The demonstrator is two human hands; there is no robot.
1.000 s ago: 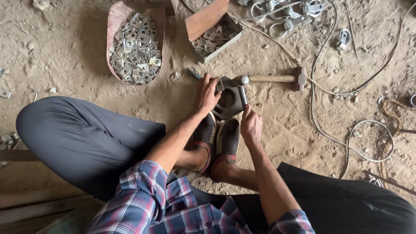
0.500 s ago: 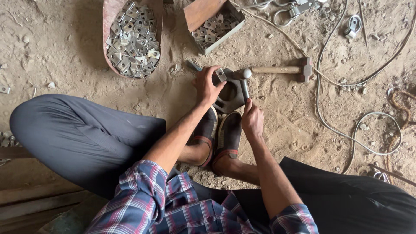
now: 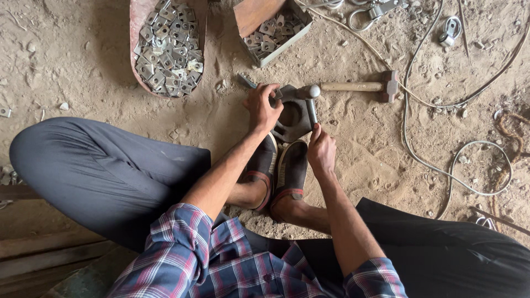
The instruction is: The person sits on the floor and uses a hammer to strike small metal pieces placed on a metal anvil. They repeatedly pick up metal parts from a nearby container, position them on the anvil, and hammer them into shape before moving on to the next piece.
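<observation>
Fingers (image 3: 316, 131) of my right hand (image 3: 322, 152) close around a steel rod (image 3: 311, 110) standing on the iron block (image 3: 291, 116) beyond my shoes (image 3: 279, 168); half a second ago it sat likewise. Left hand (image 3: 264, 107) grips the block's near-left edge. Hammer (image 3: 359, 85) lies just right of the block, trays of plates (image 3: 168, 47) farther off on the floor.

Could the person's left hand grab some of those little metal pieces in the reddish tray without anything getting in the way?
Probably yes. The left hand rests on the dark metal block, and only bare sand lies between it and the tray, which is open on top.
</observation>
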